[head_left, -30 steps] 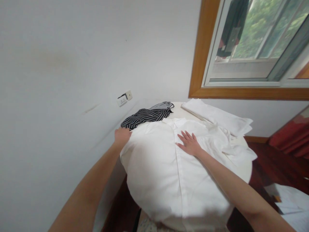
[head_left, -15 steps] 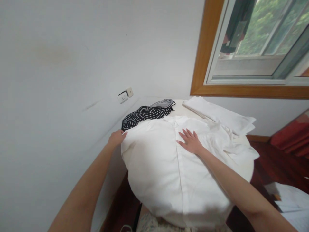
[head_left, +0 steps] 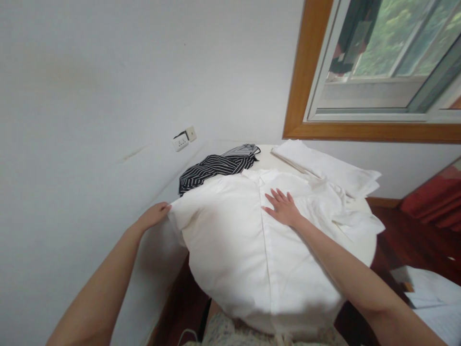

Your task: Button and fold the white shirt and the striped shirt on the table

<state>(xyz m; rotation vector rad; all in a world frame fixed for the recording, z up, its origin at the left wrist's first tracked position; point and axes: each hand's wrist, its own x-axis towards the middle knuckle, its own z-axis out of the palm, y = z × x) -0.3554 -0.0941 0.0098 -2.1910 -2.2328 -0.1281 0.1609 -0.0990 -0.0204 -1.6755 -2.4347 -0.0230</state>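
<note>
The left hand (head_left: 155, 216) pinches the edge of the white shirt (head_left: 226, 245), fingers closed on fabric — the shirt lies rightward over the table (head_left: 265, 157), its long front seam (head_left: 267, 262) running near to far. Striped cloth (head_left: 218, 168) sits beyond. The right hand (head_left: 283, 207) rests flat, gripping nothing, beside that seam; farther right, folded white cloth (head_left: 324, 166).

The shirt (head_left: 230, 240) is hiding most of the table (head_left: 266, 161). At upper right, the view's edge is cutting off the window (head_left: 389, 53).
</note>
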